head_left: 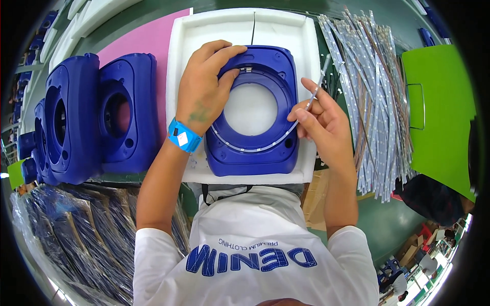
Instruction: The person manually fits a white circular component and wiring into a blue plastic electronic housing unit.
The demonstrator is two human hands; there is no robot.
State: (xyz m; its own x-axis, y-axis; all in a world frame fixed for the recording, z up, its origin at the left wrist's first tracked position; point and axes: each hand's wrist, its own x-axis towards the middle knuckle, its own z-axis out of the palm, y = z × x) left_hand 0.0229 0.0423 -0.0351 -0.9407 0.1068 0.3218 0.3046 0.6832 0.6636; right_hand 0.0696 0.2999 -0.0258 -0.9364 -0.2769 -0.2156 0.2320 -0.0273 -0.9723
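Observation:
A blue plastic housing (255,167) with a large round opening lies flat in a white foam tray (306,35) before me. A thin LED strip (245,150) curves along the lower part of the ring, and its free end rises past the right side. My left hand (204,84) grips the housing's upper left, the fingers over its top and the thumb inside the ring near a small metallic part (246,69). At the right edge, my right hand (326,120) pinches the strip between thumb and fingers, the index finger raised.
Several more blue housings (130,140) stand at left by a pink sheet (161,35). A large bundle of LED strips (375,102) lies at right, beside a bright green panel (439,112). Plastic-wrapped pieces (81,234) lie at lower left.

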